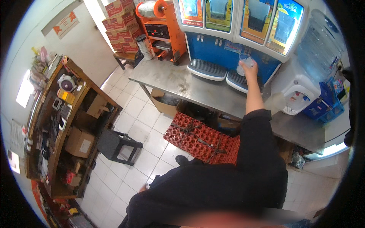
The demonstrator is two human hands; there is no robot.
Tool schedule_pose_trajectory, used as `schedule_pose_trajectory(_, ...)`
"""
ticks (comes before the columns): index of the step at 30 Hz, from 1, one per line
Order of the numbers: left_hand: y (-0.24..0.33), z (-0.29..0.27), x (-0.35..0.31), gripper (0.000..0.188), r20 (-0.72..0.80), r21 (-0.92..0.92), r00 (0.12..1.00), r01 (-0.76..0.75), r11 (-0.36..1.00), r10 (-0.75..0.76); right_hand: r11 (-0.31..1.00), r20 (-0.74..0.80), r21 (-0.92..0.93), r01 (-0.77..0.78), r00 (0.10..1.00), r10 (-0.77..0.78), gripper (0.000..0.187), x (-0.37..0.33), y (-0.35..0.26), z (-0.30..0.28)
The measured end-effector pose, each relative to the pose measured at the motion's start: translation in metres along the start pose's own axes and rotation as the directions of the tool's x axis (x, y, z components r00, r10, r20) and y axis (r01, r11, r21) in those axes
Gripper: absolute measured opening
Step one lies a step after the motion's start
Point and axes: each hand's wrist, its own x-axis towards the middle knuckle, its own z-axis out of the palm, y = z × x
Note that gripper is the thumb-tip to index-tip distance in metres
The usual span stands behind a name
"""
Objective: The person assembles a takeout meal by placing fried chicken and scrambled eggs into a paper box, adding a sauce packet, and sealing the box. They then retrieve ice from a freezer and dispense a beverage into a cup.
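My right hand [249,70] reaches forward, its fingers wrapped round a clear plastic cup [243,60] with something whitish in it, perhaps ice. The cup is beneath a spout of the drink dispenser [213,47], over the right drip tray [236,80]. That dispenser has a blue front and several lit panels picturing drinks. Low at my left side, only a sliver of my left hand [143,188] shows past my black sleeve. A small whitish patch is beside it; the fingers are hidden.
The steel counter [159,78] also bears an orange cup-sealing machine [165,34] and a water dispenser [296,91] with a large bottle. Red perforated mats [190,133] lie on the floor. A black stool [118,146] stands near the wooden shelf [57,152] at left.
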Motion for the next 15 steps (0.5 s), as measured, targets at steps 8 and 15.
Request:
schedule_pose_trajectory(8, -0.028, -0.047, 0.049, 0.061, 0.179, -0.271, 0.961, 0.254, 0.928, -0.211, 0.997, 0.022, 0.006, 0.075, 0.997, -0.076, 0.053, 0.040, -0.012, 0.026)
schedule_pose_trajectory(15, -0.015, -0.102, 0.107, 0.061, 0.097, -0.406, 0.987, 0.157, 0.900, -0.128, 0.999, 0.097, 0.038, 0.000, 0.995, -0.004, 0.052, 0.041, -0.022, 0.025)
